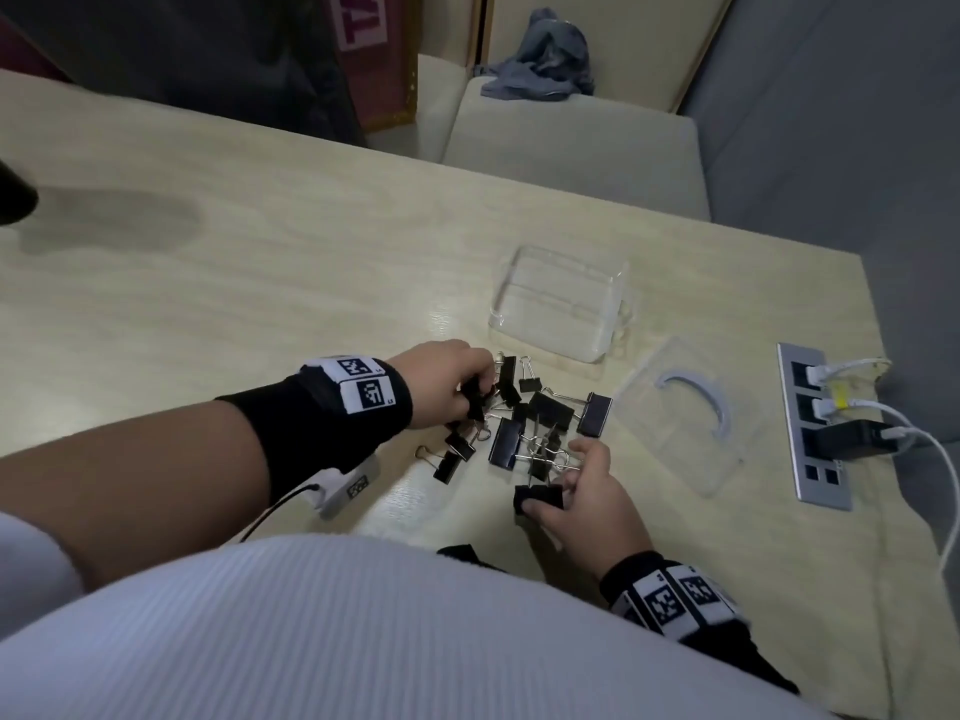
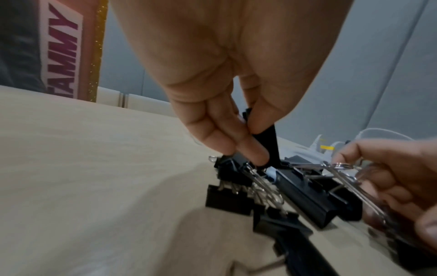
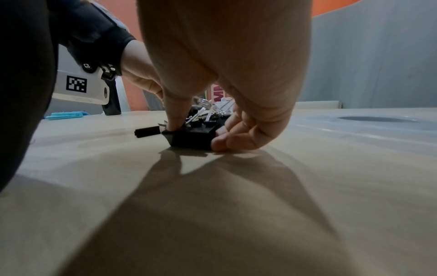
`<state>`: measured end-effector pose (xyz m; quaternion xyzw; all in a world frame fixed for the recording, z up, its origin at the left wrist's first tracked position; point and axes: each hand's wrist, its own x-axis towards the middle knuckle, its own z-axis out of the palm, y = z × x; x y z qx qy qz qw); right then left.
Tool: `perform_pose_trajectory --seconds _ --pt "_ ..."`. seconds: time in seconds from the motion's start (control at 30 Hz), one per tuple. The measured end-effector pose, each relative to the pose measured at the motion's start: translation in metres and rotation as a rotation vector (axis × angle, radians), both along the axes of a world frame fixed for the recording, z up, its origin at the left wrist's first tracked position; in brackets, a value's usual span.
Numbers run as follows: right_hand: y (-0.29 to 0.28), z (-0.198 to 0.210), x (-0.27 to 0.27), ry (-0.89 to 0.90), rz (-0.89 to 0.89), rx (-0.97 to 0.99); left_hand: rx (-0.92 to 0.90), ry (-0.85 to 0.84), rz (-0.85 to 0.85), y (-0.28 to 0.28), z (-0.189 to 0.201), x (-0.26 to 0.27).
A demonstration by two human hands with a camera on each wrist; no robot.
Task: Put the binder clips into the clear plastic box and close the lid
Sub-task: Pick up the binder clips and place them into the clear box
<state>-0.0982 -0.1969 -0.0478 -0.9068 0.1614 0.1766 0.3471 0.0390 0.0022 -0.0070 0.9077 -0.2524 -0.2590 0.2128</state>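
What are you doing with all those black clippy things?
A person is gathering binder clips from a pile on the table. The left hand pinches one clip at the pile's edge, and the right hand grips another nearer the body. The clear plastic box sits open and empty behind the pile, its lid lying beside it.

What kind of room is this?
Probably an office or meeting room: a pale wood-grain table with a built-in silver power strip, cream upholstered bench seating, and loose black binder clips.

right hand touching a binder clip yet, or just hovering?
Touching. The right wrist view shows the right hand with thumb and fingers pinching a black binder clip that sits on the table; the head view agrees.
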Motion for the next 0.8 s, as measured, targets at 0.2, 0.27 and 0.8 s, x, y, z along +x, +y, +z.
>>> perform_pose_trajectory --seconds 0.2,0.27,0.8 --pt "-0.008 0.008 0.004 -0.091 -0.037 0.079 -0.073 0.017 0.039 -0.004 0.009 0.018" --pt "-0.013 0.013 0.006 -0.14 -0.093 0.135 -0.086 -0.05 0.042 -0.01 0.01 0.025" --pt "-0.031 0.045 0.03 -0.515 -0.214 0.262 0.263 0.046 -0.015 -0.035 0.01 0.063"
